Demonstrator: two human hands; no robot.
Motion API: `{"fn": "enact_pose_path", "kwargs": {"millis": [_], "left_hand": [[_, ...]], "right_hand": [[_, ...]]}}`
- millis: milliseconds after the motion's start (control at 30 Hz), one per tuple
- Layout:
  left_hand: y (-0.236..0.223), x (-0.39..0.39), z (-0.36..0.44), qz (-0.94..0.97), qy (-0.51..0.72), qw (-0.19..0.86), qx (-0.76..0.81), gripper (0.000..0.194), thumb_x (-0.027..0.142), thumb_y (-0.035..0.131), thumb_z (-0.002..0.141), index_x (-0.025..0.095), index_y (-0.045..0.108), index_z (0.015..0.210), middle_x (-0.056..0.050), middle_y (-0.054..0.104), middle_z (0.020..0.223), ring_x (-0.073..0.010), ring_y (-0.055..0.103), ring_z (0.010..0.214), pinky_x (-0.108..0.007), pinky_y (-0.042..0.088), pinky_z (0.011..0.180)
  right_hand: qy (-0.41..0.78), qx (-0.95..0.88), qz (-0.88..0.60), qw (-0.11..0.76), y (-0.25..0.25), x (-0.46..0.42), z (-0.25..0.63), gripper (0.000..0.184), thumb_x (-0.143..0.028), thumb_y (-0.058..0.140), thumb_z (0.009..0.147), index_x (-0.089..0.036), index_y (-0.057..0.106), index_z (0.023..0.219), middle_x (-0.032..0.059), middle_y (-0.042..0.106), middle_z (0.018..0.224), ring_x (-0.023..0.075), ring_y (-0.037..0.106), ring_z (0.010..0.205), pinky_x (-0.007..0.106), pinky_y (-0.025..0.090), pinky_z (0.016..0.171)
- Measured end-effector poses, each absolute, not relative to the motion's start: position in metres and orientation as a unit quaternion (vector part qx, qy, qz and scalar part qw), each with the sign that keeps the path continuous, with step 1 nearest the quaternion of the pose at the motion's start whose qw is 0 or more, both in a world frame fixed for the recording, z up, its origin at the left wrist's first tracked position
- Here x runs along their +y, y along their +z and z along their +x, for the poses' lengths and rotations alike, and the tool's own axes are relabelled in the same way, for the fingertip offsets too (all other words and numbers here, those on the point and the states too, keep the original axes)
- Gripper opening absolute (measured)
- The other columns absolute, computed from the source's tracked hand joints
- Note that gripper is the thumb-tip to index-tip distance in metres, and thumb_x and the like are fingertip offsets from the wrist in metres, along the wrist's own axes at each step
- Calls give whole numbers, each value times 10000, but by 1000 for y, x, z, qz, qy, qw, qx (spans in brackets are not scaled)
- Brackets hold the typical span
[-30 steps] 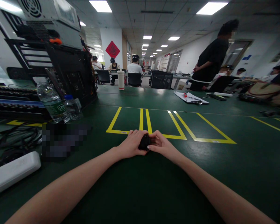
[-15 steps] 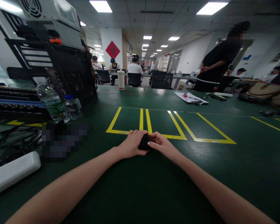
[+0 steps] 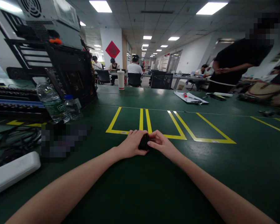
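A small black block-like object [image 3: 143,142] is held low over the green table [image 3: 140,186], or resting on it; I cannot tell which. My left hand [image 3: 132,143] is closed around its left side, with the thumb below and the fingers over the top. From the right, my right hand [image 3: 160,143] pinches the object's edge between thumb and fingers. Much of the object is hidden by both hands, so its kind does not show. Just beyond the hands, yellow tape [image 3: 149,123] marks out several outlines on the tabletop.
Left stand computer hardware [image 3: 72,71], a large water bottle [image 3: 50,101], a blue-capped bottle [image 3: 72,107], black cables [image 3: 16,140] and a white power strip [image 3: 14,172]. Farther back are a white cup [image 3: 121,80] and a clipboard [image 3: 189,98]. A person in black [image 3: 238,62] stands behind the table.
My hands and the black object have stayed practically still. The person in black in the background has moved to the right and nearer.
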State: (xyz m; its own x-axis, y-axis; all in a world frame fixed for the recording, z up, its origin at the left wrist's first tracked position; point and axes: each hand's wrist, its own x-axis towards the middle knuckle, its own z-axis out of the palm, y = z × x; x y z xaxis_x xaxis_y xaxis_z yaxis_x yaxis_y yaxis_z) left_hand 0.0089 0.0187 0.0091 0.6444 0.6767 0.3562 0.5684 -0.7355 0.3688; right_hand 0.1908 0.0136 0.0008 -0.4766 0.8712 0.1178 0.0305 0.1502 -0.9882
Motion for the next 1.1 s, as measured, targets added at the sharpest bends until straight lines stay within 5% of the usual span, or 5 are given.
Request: {"fn": "enact_pose_path", "kwargs": {"millis": [433, 600, 867, 1100], "left_hand": [[9, 18, 8, 900, 241, 119, 343, 553, 326, 653, 658, 211, 363, 1115, -54, 500, 1058, -227, 478, 906, -367, 329, 812], [10, 19, 8, 901, 241, 117, 341, 533, 344, 638, 672, 210, 364, 1109, -54, 498, 1059, -225, 478, 905, -360, 326, 806], [8, 20, 9, 902, 241, 107, 341, 566, 345, 645, 663, 203, 348, 1123, -58, 498, 1061, -226, 475, 905, -357, 327, 804], [8, 19, 8, 903, 240, 108, 340, 562, 344, 641, 665, 206, 347, 1124, -51, 497, 1051, -219, 473, 899, -352, 326, 805]], "right_hand": [[574, -663, -314, 365, -1, 14, 193, 314, -189, 651, 681, -221, 423, 895, 4, 532, 964, 168, 526, 973, 371, 402, 884], [560, -660, -335, 371, 0, 15, 193, 195, -285, 576, 750, -217, 437, 869, -1, 527, 924, 162, 535, 911, 366, 420, 828], [521, -673, -384, 358, -2, 15, 192, 262, -310, 567, 752, -204, 446, 959, 22, 529, 939, 176, 533, 918, 390, 419, 843], [559, -675, -332, 348, 5, 13, 194, 223, -227, 602, 729, -202, 431, 870, 7, 520, 943, 169, 540, 936, 374, 430, 844]]}}
